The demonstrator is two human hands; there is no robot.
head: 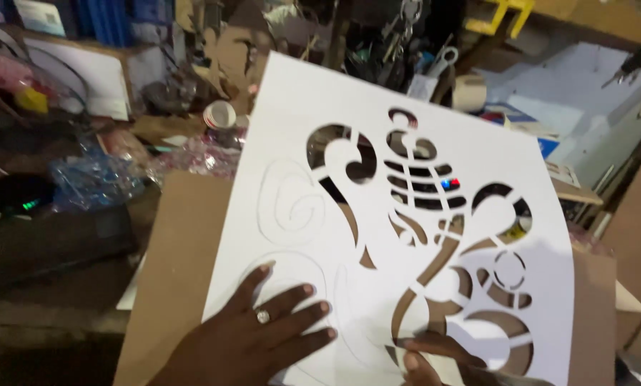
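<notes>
White cutout sheet [377, 214] fills the middle of the view, tilted, its far edge raised toward the clutter behind. It lies over a brown board [184, 257] that shows at the left and right sides. Right half of the sheet has curling shapes cut clean through, brown board and dark background visible in the holes; left half only has scored swirl lines, not cut out.

Left hand [259, 332] lies flat on the lower left of the sheet, fingers spread wide, palm down, a ring [262, 315] on one finger. It grips nothing, just presses on the surface. Right hand [435, 357] is at the bottom edge, mostly out of frame; fingertips touch the sheet by the lowest cutouts. Cannot tell whether it pinches anything.

Behind the sheet the tabletop is crowded. A paper cup [220, 114] stands just past the top left corner. Crumpled clear plastic wrap [91, 179] sits to the left, with a dark flat box [48, 239] near it. A roll of tape [469, 93] is behind the top edge on the right, scissors [442, 61] upright in a holder beside it. A yellow bracket [499, 18] is at the top. The raised sheet hides whatever lies directly behind it.
</notes>
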